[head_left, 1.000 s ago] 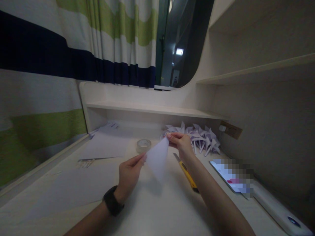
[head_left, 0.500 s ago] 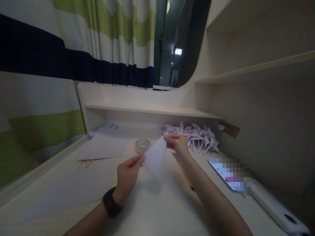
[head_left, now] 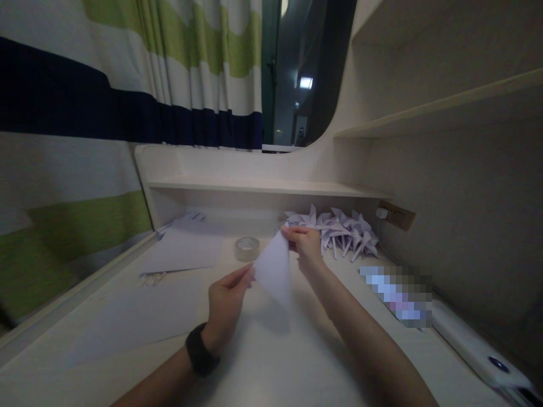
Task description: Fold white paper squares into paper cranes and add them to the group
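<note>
A white sheet of paper folded into a triangle is held up over the desk between my two hands. My left hand, with a black band on its wrist, pinches the paper's left corner. At the top corner, my right hand grips it between thumb and fingers. The lower tip hangs free and looks slightly blurred. Just beyond my left fingertips a roll of clear tape lies on the desk. Behind my right hand is a pile of white paper pinwheels, partly covered by that hand.
White paper sheets lie at the back left, with small sticks by their front edge. Another sheet is nearer. To the right are a lit phone and a long white case. A shelf runs along the back.
My hands and the folded paper have shifted slightly to the right. A yellow pencil seen beside my right forearm earlier is now hidden. The view has turned a little.
</note>
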`<move>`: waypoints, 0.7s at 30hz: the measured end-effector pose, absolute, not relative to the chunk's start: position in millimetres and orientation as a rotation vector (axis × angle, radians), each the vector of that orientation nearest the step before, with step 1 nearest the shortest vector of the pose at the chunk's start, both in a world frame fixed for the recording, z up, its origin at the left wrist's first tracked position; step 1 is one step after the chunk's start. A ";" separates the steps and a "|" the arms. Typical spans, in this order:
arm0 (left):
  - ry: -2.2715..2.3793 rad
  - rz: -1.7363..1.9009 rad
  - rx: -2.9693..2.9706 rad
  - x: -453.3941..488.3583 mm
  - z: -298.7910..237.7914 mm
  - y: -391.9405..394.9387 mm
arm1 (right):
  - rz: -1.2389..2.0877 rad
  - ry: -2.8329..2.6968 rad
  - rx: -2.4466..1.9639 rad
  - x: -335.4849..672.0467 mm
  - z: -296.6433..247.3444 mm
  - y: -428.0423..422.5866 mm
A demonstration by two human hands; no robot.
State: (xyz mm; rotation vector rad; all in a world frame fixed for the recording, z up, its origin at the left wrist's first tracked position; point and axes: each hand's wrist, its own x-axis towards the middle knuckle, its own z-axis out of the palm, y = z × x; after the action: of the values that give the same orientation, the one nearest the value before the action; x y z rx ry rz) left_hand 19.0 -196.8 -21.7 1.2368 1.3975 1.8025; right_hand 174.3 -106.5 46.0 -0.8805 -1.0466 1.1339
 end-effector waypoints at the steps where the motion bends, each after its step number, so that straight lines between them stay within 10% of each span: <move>1: 1.401 1.798 1.227 18.1 -21.9 -197.7 | 1.136 -1.070 -0.883 172.8 44.1 -106.7; 21: 1.477 1.779 1.123 -5.7 -27.0 -212.1 | 1.292 -1.153 -0.914 152.7 20.4 -130.5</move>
State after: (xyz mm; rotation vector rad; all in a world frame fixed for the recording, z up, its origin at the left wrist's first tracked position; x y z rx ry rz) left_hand -5.7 -212.1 -27.0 1.1232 1.4766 1.7785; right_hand 152.7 -130.5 20.4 -0.9137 -1.1527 1.2921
